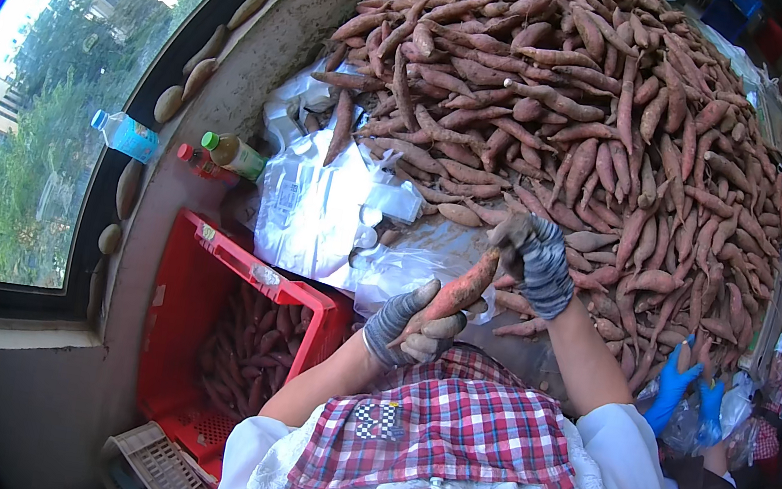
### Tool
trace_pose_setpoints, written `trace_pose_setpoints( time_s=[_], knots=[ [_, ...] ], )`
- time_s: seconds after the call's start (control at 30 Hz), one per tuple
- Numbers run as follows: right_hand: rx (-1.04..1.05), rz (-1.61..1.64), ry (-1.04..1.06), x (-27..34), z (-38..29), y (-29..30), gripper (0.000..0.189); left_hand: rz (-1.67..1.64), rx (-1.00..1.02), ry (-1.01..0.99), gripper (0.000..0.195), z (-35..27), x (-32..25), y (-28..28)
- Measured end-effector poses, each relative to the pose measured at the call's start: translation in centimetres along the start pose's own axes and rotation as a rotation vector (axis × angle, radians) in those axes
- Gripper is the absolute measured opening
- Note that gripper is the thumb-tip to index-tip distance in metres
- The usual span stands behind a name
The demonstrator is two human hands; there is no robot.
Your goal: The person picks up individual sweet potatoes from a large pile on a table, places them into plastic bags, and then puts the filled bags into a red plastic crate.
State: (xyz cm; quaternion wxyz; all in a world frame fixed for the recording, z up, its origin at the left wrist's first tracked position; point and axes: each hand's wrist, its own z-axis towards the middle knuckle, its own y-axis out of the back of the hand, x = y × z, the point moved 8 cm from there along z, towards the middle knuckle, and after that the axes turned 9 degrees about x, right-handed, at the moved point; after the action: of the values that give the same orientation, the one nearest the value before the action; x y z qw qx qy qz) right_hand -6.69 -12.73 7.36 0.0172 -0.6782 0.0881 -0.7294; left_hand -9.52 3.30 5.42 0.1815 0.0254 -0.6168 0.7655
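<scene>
My left hand (417, 324), in a grey knitted work glove with dirty fingers, is closed around the lower part of a sweet potato (461, 288). That sweet potato tilts up to the right, in front of my checked apron. At its upper end is my right hand (531, 262), gloved the same way, with bent fingers; whether it grips the tip cannot be told. A large heap of sweet potatoes (556, 102) covers the table beyond both hands. Clear plastic bags (317, 207) lie left of the heap. More sweet potatoes (257, 353) fill part of a red plastic crate (177, 334) at lower left.
Drink bottles (241, 156) stand by the window wall, where single sweet potatoes (199, 79) line the ledge. A pale plastic crate (160, 472) sits below the red one. At right, a co-worker's blue-gloved hands (673, 385) touch the heap's edge; other people are farther right.
</scene>
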Motion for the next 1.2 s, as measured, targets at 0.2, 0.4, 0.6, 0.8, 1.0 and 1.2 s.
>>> trace_pose_setpoints(
  time_s=[0.2, 0.4, 0.6, 0.8, 1.0, 1.2],
  knots=[
    [0.186, -0.152, -0.039, -0.1, -0.2, -2.7, 0.030, 0.575, -0.319, -0.102, 0.053, 0.4, -1.8, 1.6],
    [-0.069, -0.676, -0.349, -12.3, 4.8, 6.0, 0.037, 0.941, -0.600, -0.150, 0.036, -0.4, -4.0, 3.7],
    [0.058, -1.653, -0.581, -12.4, 10.2, 6.4, 0.057, 0.992, -0.649, -0.329, 0.043, -2.3, -5.3, 1.3],
    [0.024, -1.403, -0.695, -13.2, 8.8, 8.7, 0.055, 0.997, -0.674, -0.473, 0.038, -4.1, -6.7, 1.0],
    [-0.131, -0.822, -0.385, -8.2, 3.4, 5.6, 0.044, 0.792, -0.620, -0.823, 0.069, -4.0, -8.2, 0.6],
    [0.154, -1.296, 0.374, -5.4, -1.9, -3.8, 0.045, 0.601, -0.287, -0.760, 0.059, -0.2, -9.0, 1.8]
  ],
)
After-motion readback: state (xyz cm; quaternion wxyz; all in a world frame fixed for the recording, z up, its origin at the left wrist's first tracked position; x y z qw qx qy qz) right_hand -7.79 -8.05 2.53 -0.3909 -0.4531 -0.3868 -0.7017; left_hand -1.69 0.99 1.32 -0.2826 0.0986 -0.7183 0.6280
